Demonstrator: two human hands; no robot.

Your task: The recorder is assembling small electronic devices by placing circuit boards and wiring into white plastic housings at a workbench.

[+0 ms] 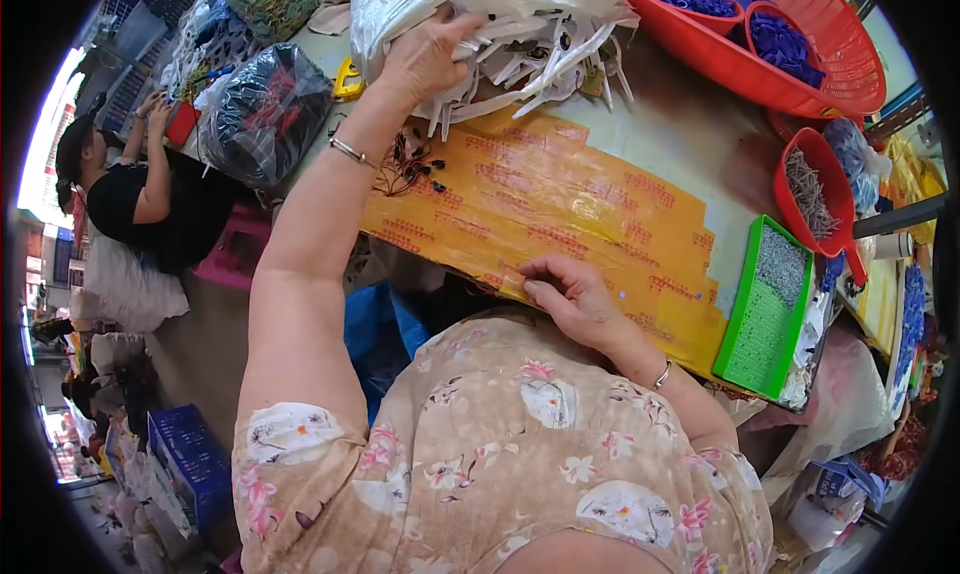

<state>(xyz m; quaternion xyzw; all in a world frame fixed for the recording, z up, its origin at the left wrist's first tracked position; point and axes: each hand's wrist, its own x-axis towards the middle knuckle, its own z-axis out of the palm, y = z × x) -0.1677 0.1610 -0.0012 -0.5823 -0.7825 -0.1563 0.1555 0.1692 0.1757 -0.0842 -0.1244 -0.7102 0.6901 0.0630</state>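
Observation:
My left hand [428, 58] reaches to the mouth of a white sack [385, 9] at the far side of the table. Its fingers curl among white strip-like pieces [550, 64] spilling out of the sack; what they grip is hidden. By the near table edge, my right hand [575, 299] rests with thumb and forefinger apart and nothing visible between them. Under it, yellow-brown tape with red print [560, 199] covers the tabletop. A small heap of thin wires with black ends [410, 164] lies below my left wrist.
A green tray of small metal parts [765, 309] and a red scoop of metal pins [815, 194] are at right. Behind them stands a large red basket [850, 69] with blue pieces. At left are a stuffed plastic bag [265, 114] and a seated person [145, 189].

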